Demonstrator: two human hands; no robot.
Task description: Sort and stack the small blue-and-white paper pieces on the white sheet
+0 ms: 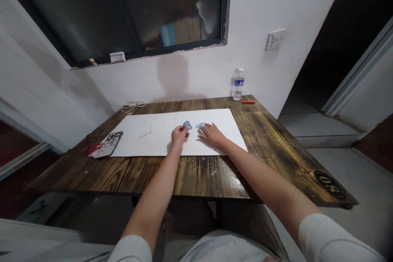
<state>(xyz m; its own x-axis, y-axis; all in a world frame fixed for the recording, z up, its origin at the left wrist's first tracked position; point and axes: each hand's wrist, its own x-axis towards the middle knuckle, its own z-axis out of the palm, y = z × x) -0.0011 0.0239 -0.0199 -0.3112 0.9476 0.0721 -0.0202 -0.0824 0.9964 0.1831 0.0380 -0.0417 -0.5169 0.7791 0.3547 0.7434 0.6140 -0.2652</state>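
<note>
My left hand (179, 136) is closed on a small blue-and-white paper cutout (187, 125), pinched between thumb and fingers just above a white board (166, 116). To its right, my right hand (212, 134) lies with fingers stretched out over the board, its fingertips at a second blue-and-white cutout (199, 125). That piece rests on the board, partly covered by the fingers. The print on both pieces is too small to read. Left of my hands, a thin dark twisted wire or line drawing (150, 132) shows on the board.
The board lies on a dark wooden table (196, 176). At its left end are a phone-like patterned case (113, 143) and red-handled scissors (93, 148). A coiled white cable (132, 107), a water bottle (238, 85) and a red marker (248, 102) lie or stand along the back.
</note>
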